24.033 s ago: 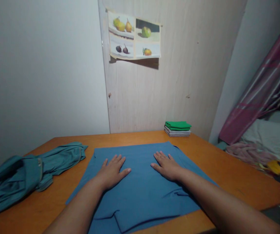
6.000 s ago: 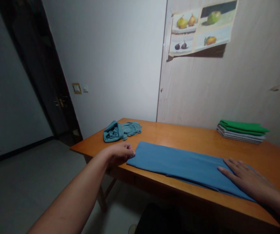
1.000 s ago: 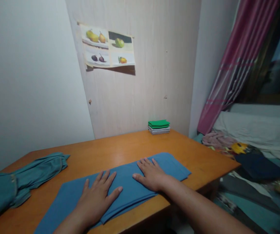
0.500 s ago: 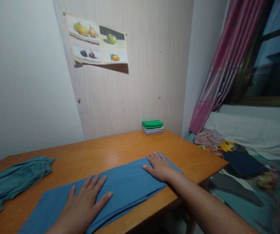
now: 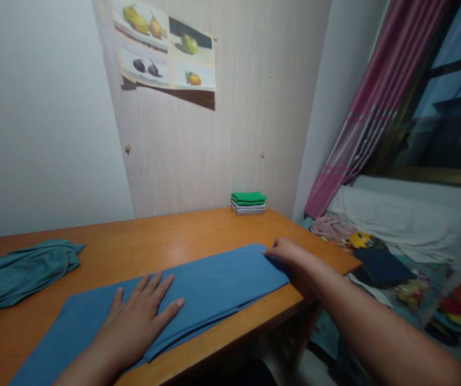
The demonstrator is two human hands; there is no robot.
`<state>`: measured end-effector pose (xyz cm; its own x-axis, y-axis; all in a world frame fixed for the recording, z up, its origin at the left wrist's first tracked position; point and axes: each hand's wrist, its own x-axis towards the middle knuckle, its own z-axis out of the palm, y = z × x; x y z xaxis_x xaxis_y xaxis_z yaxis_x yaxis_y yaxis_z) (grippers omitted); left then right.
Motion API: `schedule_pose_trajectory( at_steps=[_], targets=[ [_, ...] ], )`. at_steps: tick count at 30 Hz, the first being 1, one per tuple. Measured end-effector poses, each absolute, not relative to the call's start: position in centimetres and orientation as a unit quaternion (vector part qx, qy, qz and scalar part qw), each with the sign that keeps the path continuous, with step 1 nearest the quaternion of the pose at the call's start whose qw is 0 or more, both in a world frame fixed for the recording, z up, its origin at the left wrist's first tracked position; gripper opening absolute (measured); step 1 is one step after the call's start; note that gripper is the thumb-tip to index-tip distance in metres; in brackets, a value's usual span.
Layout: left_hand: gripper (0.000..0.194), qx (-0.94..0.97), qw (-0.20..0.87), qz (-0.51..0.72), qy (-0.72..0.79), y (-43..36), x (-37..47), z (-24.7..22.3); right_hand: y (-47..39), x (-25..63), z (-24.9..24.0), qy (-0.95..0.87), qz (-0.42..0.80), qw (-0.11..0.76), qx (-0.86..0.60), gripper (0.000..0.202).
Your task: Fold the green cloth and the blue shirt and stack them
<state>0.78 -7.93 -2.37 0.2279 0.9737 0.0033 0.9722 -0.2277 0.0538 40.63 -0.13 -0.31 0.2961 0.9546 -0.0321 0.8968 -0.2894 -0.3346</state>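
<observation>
A long folded blue cloth (image 5: 214,279) lies along the near edge of the wooden table (image 5: 182,236). My left hand (image 5: 138,313) rests flat on its left part, fingers spread. At the cloth's far right end, my right hand (image 5: 282,252) is closed with the thumb on the edge, gripping the blue cloth there. Most of the right fingers are hidden behind the hand. To the left, a crumpled teal garment (image 5: 29,276) lies apart from the blue cloth.
A small stack of folded green and checked cloths (image 5: 248,202) sits at the table's back right. Beyond the table's right edge is a low surface heaped with clothes (image 5: 379,262). A pink curtain (image 5: 367,107) hangs by the window, and a fruit poster (image 5: 166,48) is on the wall.
My right hand has gone from lying flat on the cloth to gripping its right end edge. The left hand stays flat on the cloth. The view has shifted slightly.
</observation>
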Motion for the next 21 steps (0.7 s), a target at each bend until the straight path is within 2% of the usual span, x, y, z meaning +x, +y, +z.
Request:
schedule_pose_trajectory(
  at_steps=[6,9,21],
  targets=[
    [0.078,0.785,0.019,0.021,0.619,-7.8,0.8,-2.5,-0.1,39.8,-0.3,-0.569,0.163,0.106,-0.799,0.032],
    [0.079,0.782,0.026,0.041,0.621,-7.6,0.7,-3.0,0.1,39.1,-0.3,-0.562,0.183,0.107,-0.799,0.024],
    [0.084,0.783,0.043,0.093,0.614,-7.7,0.8,-3.4,-0.9,35.9,2.6,-0.615,0.185,0.162,-0.749,0.008]
  ],
)
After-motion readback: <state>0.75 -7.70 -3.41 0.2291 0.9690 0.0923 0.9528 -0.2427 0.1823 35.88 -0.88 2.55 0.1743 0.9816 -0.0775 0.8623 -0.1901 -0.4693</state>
